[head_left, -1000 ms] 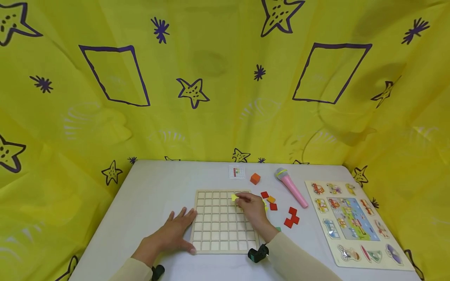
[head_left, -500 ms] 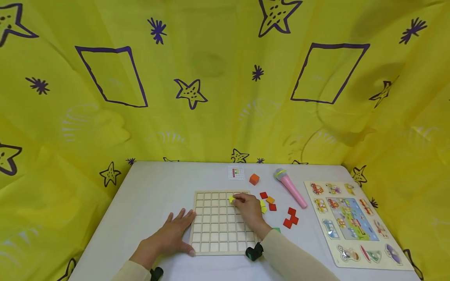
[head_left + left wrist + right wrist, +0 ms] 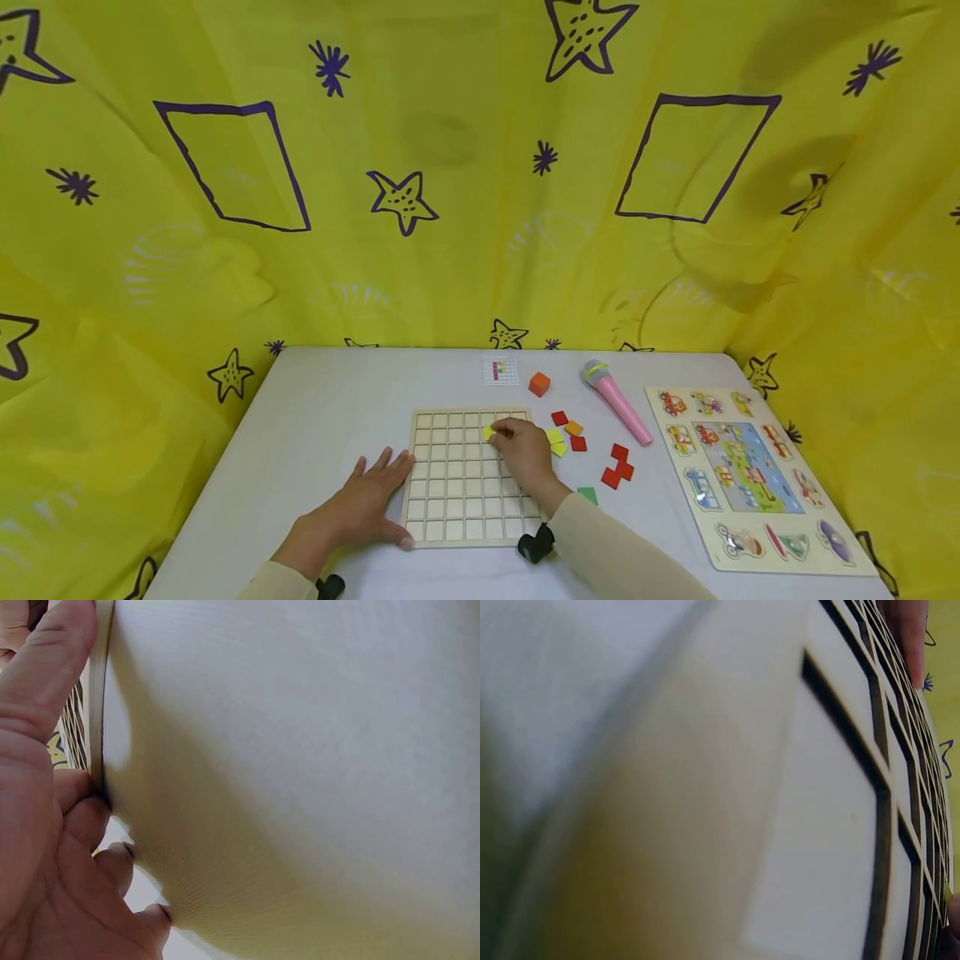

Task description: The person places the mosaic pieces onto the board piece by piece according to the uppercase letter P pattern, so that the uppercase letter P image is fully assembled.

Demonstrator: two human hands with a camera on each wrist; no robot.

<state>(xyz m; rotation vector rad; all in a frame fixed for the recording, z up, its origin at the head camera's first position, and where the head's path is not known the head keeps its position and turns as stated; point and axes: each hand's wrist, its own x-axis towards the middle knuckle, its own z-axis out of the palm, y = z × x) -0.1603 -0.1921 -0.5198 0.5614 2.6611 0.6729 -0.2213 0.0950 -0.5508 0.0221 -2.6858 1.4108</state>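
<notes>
Two hands are at one wooden grid board [image 3: 453, 487], and we see its edges running close by the fingers of both. The left hand [image 3: 365, 504] lies with its fingers spread, thumb at the board's near-left corner and forefinger at the left rim; outward from those fingers, white worktop [image 3: 337, 400] stretches to its left edge. The right hand [image 3: 522, 454] has its fingers pinching one yellow tile [image 3: 487, 433] at the far part of the board, a little short of the far rim. We cannot tell whether the tile sits down in a cell. Beyond these fingers the worktop runs on to its far edge, behind which a yellow curtain [image 3: 465, 292] hangs.

Counting, we find five red tiles [image 3: 558, 417], all right of the pinching fingers: two near the hand, three clustered farther out. Two loose yellow tiles [image 3: 558, 449] lie just right of the hand, and one orange tile [image 3: 573, 427] lies between the two nearer red ones. One green tile [image 3: 587, 496] is nearer us than those fingers and to their right, beside the sleeve [image 3: 615, 546]. Beyond the fingers lie one printed card [image 3: 500, 372] and one orange cube [image 3: 539, 384]; farther right are one pink microphone [image 3: 624, 408] and, past it, one picture puzzle board [image 3: 753, 467].

The pinched tile pokes out leftward from the fingertips; the fingers cover too much of it for us to tell a long axis. The grid board looks about square, its side rims running away from us. The microphone slants, grey head pointing away and left.
</notes>
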